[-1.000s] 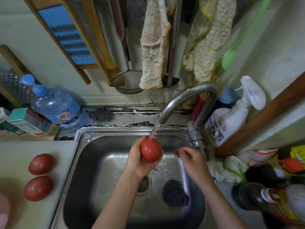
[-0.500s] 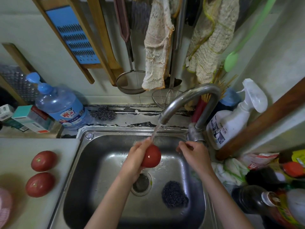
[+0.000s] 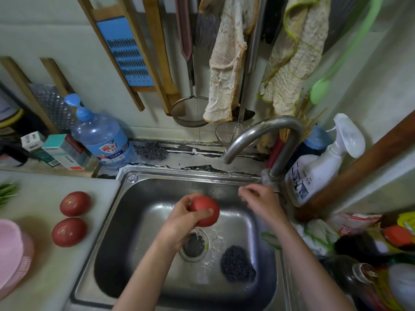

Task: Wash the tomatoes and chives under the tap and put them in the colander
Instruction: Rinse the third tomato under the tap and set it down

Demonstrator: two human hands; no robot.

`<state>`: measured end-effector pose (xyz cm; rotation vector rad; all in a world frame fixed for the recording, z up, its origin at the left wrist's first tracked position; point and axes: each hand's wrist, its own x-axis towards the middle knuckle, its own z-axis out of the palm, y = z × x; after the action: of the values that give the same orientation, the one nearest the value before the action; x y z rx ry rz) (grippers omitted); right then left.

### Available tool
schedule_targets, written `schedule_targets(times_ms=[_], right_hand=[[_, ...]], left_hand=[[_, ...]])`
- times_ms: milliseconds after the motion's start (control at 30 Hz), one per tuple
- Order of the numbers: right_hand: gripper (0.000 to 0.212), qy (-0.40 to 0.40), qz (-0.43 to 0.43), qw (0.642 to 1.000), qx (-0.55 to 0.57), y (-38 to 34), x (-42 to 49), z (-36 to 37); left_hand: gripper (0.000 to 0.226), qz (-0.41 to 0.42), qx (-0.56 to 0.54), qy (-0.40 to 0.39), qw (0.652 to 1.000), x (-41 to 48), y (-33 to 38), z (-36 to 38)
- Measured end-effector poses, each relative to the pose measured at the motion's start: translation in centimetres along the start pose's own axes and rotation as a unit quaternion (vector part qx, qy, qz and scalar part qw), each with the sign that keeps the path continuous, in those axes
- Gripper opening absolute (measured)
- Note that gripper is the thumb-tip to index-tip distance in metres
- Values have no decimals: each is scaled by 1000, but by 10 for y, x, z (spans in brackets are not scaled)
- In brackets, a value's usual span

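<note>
Steel sink (image 3: 134,221), counter (image 3: 45,277) at left. Tomato (image 3: 205,211) is gripped in L hand (image 3: 179,221), fingers curled round it, over drain (image 3: 194,245), forearm angled up from below. R hand (image 3: 260,200) is held by tap (image 3: 262,129) base, fingers bent, blurred; grip can't be told. 2 more tomatoes (image 3: 75,203) (image 3: 69,232), chives (image 3: 7,193) & colander (image 3: 13,254) are seen on counter.

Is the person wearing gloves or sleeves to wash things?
No gloves and no sleeves. The left hand and right hand are bare. The left arm and right arm are bare right to the picture's edge. No watch, bracelet or ring shows, though the right hand is a bit blurry.
</note>
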<state>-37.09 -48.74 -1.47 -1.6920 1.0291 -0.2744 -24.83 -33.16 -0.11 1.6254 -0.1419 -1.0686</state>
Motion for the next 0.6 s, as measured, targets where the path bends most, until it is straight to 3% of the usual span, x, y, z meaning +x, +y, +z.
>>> schedule_targets(times_ms=[100, 200, 400, 600], right_hand=[[23, -110, 19, 992, 50, -9, -21, 11], [29, -194, 44, 971, 129, -17, -39, 29], [44, -158, 60, 976, 135, -22, -48, 57], [36, -124, 59, 985, 100, -22, -52, 82]], left_hand=[[68, 128, 141, 39, 981, -9, -6, 0], [79, 254, 261, 56, 929, -14, -14, 2], [78, 356, 350, 64, 864, -20, -25, -7], [73, 359, 352, 25, 864, -21, -37, -41]])
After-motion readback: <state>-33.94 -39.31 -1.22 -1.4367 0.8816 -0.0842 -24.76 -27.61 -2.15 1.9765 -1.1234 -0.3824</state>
